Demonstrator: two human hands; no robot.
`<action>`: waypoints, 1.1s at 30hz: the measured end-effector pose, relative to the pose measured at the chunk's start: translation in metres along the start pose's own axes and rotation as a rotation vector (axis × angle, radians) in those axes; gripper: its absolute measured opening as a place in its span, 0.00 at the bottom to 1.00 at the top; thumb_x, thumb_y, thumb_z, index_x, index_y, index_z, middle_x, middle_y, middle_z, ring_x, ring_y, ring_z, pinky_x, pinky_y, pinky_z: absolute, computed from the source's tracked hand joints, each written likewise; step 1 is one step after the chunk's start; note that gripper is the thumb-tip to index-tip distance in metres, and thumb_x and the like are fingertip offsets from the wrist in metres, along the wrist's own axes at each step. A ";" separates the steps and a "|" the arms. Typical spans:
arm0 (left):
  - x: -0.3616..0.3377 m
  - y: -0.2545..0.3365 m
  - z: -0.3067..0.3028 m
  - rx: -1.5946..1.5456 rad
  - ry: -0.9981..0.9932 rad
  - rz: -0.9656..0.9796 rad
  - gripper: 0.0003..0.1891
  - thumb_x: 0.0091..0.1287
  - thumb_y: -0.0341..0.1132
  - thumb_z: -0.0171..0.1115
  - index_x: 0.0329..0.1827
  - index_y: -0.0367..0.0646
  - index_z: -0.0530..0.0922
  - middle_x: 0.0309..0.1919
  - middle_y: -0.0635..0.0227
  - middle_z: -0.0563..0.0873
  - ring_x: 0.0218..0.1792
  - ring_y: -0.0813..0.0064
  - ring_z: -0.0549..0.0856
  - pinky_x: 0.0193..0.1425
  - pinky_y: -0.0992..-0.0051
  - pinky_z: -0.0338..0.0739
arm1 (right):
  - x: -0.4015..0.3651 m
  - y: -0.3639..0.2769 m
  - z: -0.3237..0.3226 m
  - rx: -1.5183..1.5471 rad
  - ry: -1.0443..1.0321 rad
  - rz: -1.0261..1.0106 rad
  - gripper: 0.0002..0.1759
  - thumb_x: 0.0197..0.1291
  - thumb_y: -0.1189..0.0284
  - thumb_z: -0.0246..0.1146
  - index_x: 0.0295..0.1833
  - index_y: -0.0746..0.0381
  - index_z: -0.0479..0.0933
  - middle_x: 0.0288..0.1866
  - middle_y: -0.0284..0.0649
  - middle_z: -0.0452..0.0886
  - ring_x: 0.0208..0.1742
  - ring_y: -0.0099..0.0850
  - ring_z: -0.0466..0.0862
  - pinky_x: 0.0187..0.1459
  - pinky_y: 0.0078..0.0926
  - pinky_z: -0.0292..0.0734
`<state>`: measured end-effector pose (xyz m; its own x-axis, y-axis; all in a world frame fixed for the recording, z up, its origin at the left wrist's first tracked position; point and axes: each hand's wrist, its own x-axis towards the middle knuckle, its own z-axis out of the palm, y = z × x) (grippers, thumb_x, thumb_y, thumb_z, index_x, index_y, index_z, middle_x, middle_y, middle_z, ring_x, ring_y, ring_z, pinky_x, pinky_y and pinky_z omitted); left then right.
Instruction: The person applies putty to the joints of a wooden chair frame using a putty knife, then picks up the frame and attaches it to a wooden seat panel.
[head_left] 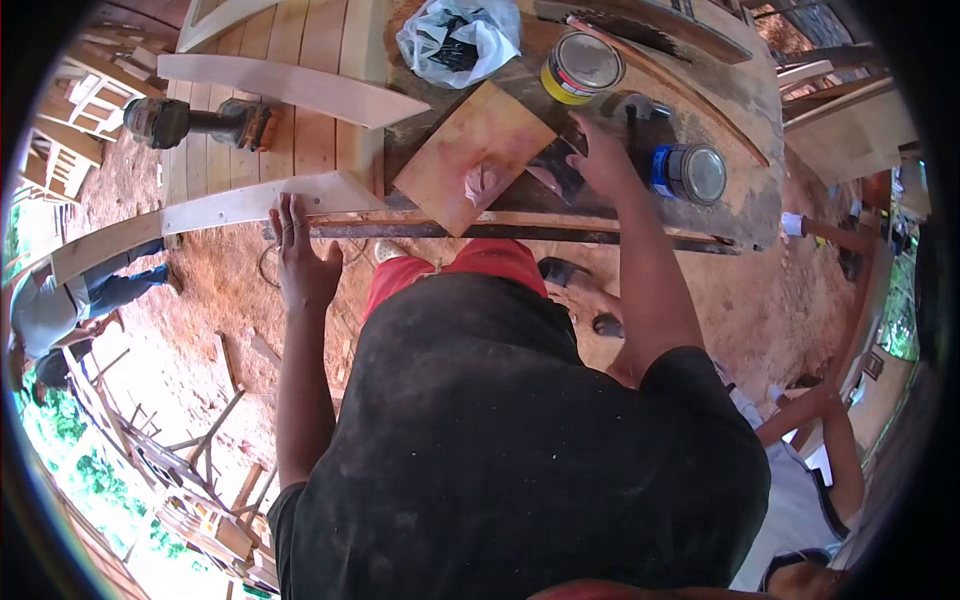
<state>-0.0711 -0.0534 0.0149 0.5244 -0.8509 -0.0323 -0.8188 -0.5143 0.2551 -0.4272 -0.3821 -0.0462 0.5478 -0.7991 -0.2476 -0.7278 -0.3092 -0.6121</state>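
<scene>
My left hand is open, its fingers stretched onto the edge of a pale curved wooden rail at the bench's front left. Over the bench, my right hand has thumb and forefinger apart. Close beside its thumb lies a dark flat piece, perhaps a scraper, with a pinkish smear on its edge. Left of that is a thin wooden board with a lump of pinkish paste on it. A yellow-banded tin stands beyond my right hand; a blue tin lies to its right.
A cordless drill lies on the slatted wooden piece, near another curved rail. A plastic bag, a handsaw and a long wooden strip are at the back. People stand at left and right.
</scene>
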 end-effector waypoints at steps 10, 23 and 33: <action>0.001 0.003 -0.005 -0.036 -0.025 -0.049 0.55 0.57 0.31 0.76 0.88 0.45 0.53 0.87 0.55 0.55 0.87 0.44 0.50 0.86 0.55 0.60 | -0.006 0.038 -0.040 0.693 -0.180 0.218 0.19 0.61 0.80 0.71 0.59 0.64 0.80 0.42 0.32 0.83 0.42 0.21 0.81 0.44 0.22 0.76; 0.004 -0.004 -0.006 -0.060 -0.054 -0.049 0.53 0.58 0.35 0.74 0.87 0.39 0.54 0.86 0.48 0.56 0.86 0.40 0.52 0.80 0.55 0.70 | -0.039 -0.040 -0.003 1.541 0.032 0.331 0.25 0.64 0.82 0.70 0.67 0.62 0.77 0.51 0.35 0.85 0.51 0.29 0.86 0.54 0.31 0.83; 0.032 -0.039 -0.054 -0.173 -0.249 0.088 0.38 0.60 0.38 0.72 0.76 0.42 0.72 0.74 0.46 0.76 0.73 0.41 0.77 0.73 0.52 0.78 | -0.045 -0.139 0.010 1.707 0.306 0.302 0.25 0.69 0.76 0.66 0.71 0.60 0.74 0.60 0.37 0.85 0.60 0.36 0.87 0.59 0.39 0.85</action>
<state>-0.0104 -0.0548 0.0558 0.3624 -0.9024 -0.2332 -0.7954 -0.4298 0.4274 -0.3469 -0.2978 0.0423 0.2514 -0.8428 -0.4759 0.5360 0.5307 -0.6566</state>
